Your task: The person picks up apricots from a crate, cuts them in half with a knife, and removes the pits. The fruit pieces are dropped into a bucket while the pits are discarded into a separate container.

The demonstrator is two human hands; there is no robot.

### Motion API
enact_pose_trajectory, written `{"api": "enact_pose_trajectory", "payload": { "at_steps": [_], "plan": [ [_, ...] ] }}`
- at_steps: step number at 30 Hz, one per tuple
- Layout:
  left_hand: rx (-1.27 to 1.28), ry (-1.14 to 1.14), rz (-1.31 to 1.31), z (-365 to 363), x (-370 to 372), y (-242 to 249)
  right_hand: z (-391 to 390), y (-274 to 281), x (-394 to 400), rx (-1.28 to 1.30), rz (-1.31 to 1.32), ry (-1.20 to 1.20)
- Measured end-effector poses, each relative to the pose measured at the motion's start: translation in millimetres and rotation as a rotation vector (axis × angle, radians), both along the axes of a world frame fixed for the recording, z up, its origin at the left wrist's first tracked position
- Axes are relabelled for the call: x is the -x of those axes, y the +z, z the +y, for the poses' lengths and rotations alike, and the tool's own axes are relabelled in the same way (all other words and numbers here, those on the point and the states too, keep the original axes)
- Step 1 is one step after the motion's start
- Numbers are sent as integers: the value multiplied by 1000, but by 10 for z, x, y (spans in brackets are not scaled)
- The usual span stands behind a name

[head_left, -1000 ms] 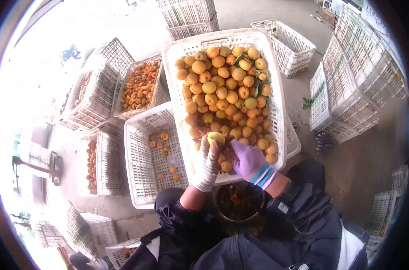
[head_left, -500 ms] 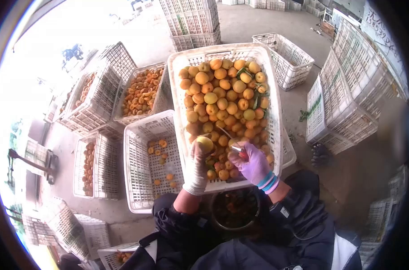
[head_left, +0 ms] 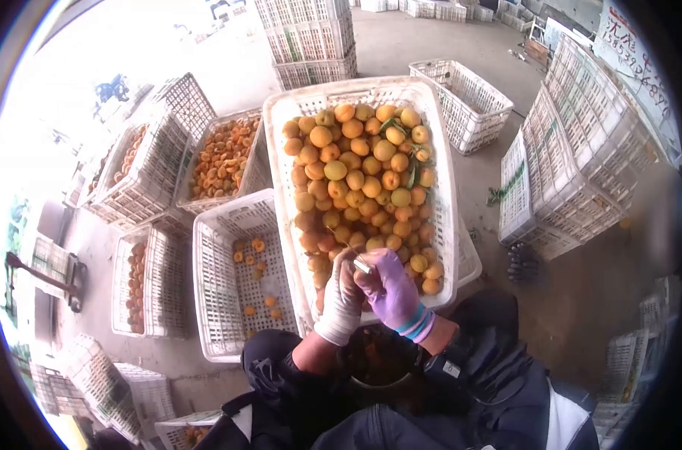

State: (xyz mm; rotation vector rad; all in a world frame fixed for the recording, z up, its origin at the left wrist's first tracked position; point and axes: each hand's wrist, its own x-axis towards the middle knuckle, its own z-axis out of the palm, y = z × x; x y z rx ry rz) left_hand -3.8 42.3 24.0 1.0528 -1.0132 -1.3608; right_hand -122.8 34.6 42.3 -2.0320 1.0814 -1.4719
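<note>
A large white crate [head_left: 444, 225] full of orange-yellow apricots [head_left: 371, 186] stands in front of me, a few green leaves among the fruit. Over its near edge my two hands meet. My left hand [head_left: 339, 300], in a white glove, is closed; the apricot it held a moment ago is hidden behind the fingers. My right hand [head_left: 398, 296], in a purple glove with blue cuff bands, is closed round a small hand tool [head_left: 362, 265] with a silvery metal part. Its working end is hidden between the hands. Below them sits a round dark bucket [head_left: 382, 384].
A white crate [head_left: 209, 300] with several apricot pieces stands left of the full one. Beyond it are crates of halved apricots [head_left: 224, 159]. Stacked crates [head_left: 573, 142] rise at the right, another stack [head_left: 311, 41] behind. A dark glove [head_left: 522, 262] lies on the floor.
My hands have come together and moved slightly down toward the near crate edge. The apricot in my left hand has gone out of sight. The whole view has shifted a little.
</note>
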Motion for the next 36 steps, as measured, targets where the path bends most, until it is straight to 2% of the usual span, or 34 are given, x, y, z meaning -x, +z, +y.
{"api": "enact_pose_trajectory", "payload": {
  "at_steps": [1, 2, 4, 6, 8, 10, 11, 12, 13, 14, 15, 17, 19, 22, 24, 27, 28, 29, 30, 32, 33, 34, 36],
  "plan": [
    [79, 5, -110, 12, 21, 41, 1, -24, 0, 11, 12, -4],
    [69, -10, -35, -10, -1, -109, -1, -68, 6, 8, 20, 7],
    [18, -53, -43, -85, -49, -218, 14, -52, -7, 30, 43, 5],
    [-306, -162, 662, -69, -160, -524, 56, 93, -7, 59, 130, 97],
    [-289, -11, 530, -112, -142, -802, -14, 33, -16, 116, 113, 130],
    [-339, -61, 511, -46, -115, -56, -52, 71, 8, 63, -4, 199],
    [-338, -58, 511, -50, -109, 101, -72, 24, 31, -78, -135, 197],
    [-333, -27, 401, -53, -100, 209, -39, 65, 77, -520, -406, 292],
    [-331, 2, 294, -63, -91, 242, -41, 102, 116, -723, -601, 327],
    [-340, -54, 343, -107, -125, 104, -54, 120, 143, -925, -794, 358],
    [-334, -47, 353, -144, -116, 80, -58, 111, 141, -981, -850, 358],
    [-334, -33, 363, -146, -136, 67, -69, 124, 141, -991, -841, 394],
    [-213, -102, 304, -123, -174, 145, -91, 166, 169, -999, -856, 471],
    [-192, -53, 280, -127, -156, 142, -139, 117, 214, -1015, -818, 510],
    [-177, -110, 264, -155, -272, 21, -129, 175, 246, -1041, -792, 537],
    [-232, -124, 275, -137, -317, -93, -108, 227, 257, -974, -647, 563],
    [-157, -63, 168, -146, -291, -137, -99, 268, 268, -979, -650, 558],
    [-83, -4, 62, -151, -270, -181, -87, 318, 274, -902, -519, 524],
    [-93, -8, 62, -153, -269, -161, -77, 329, 275, -825, -389, 488],
    [-161, -74, 53, -167, -282, -107, -93, 219, 293, -803, -413, 491],
    [-49, -76, -8, -163, -226, -28, -99, 220, 295, -743, -374, 445],
    [-52, -80, -7, -141, -227, 35, -105, 228, 286, -681, -333, 399],
    [-157, -308, 47, -89, -256, 159, -93, 196, 270, -664, -363, 373]
  ]
}}
